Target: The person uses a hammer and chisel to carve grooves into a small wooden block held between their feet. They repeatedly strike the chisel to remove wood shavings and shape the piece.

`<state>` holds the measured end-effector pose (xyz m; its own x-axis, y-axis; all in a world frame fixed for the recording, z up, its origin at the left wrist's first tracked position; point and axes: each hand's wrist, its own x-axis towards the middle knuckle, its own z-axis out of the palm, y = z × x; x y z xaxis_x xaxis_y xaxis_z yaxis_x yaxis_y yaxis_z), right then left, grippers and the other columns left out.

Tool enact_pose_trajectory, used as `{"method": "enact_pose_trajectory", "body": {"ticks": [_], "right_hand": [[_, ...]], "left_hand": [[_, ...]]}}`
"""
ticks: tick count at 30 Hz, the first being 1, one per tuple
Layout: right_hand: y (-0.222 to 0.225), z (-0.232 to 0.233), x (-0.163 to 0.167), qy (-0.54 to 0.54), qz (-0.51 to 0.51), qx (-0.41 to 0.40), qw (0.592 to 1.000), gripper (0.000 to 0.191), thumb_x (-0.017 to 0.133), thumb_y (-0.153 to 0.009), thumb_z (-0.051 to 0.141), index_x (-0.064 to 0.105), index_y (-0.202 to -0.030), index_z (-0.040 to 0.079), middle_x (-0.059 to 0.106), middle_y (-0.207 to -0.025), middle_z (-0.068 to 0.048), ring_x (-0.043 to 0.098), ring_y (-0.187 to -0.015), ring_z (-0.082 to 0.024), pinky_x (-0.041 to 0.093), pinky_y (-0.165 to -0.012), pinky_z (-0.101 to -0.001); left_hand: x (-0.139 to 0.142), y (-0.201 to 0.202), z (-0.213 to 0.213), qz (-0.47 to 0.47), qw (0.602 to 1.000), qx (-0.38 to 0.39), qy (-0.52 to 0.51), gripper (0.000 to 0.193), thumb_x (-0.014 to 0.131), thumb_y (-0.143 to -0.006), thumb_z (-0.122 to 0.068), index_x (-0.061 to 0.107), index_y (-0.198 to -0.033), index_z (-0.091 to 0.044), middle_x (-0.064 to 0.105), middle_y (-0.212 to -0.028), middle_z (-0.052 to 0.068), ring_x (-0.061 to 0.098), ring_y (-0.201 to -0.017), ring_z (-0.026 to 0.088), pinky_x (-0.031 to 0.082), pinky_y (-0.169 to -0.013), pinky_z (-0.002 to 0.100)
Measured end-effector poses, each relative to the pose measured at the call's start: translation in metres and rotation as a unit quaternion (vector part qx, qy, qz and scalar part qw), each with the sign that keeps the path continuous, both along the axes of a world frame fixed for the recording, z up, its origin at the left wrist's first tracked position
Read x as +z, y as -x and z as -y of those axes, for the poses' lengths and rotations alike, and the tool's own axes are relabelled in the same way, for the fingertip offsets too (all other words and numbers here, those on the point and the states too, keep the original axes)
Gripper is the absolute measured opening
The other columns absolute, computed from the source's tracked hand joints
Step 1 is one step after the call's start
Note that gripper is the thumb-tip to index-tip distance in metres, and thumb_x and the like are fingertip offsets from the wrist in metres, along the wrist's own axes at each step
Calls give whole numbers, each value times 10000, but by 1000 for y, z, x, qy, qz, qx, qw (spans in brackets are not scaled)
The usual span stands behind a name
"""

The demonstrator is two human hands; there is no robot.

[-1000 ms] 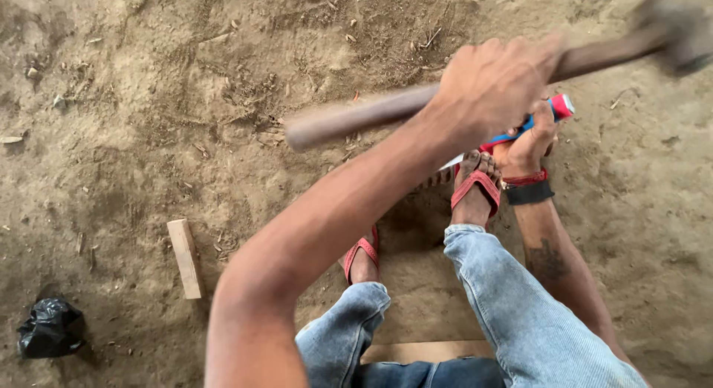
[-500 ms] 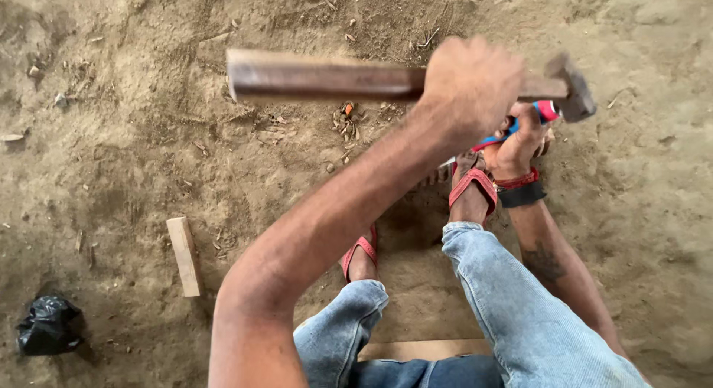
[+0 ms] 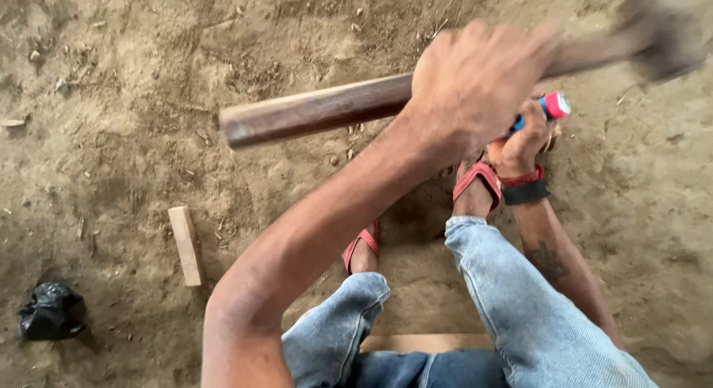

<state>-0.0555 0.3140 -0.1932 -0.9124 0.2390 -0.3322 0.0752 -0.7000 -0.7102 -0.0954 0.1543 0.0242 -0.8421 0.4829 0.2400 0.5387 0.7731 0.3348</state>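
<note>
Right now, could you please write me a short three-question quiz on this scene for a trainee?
1. True or false: the left hand grips the wooden hammer handle.
2. What does the right hand hold? A) a blue-and-red-handled tool B) a saw C) pliers
3. Fill in: the small wooden block lies on the sandy ground, near a crumpled black ____.
Key: 1 true; 2 A; 3 bag.

Sandy ground (image 3: 111, 98), wood block (image 3: 186, 245), black bag (image 3: 50, 311)
</note>
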Motion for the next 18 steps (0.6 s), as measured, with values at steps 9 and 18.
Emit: {"method": "enact_pose_trajectory", "body": {"ticks": [9,18], "right_hand": [[-2,13,7,-57,-3,40,998,158,555,-977,196,657,-1027,86,656,-921,-28,599,-758,-157,479,-710,-382],[-3,25,-8,-419,15,154,895,197,522,-1011,213,657,-1069,82,660,-961,-42,605,-802,-179,473,-763,-438]], "left_hand": [[6,-2,-5,173,967,-30,183,309,668,-889,-339,594,-1144,-182,708,-1014,54,711,-978,240,585,-759,441],[57,-13,19,153,988,-2,-34,337,594,-952,-207,477,-1263,-147,666,-864,69,708,-742,314,549,-583,473]]}}
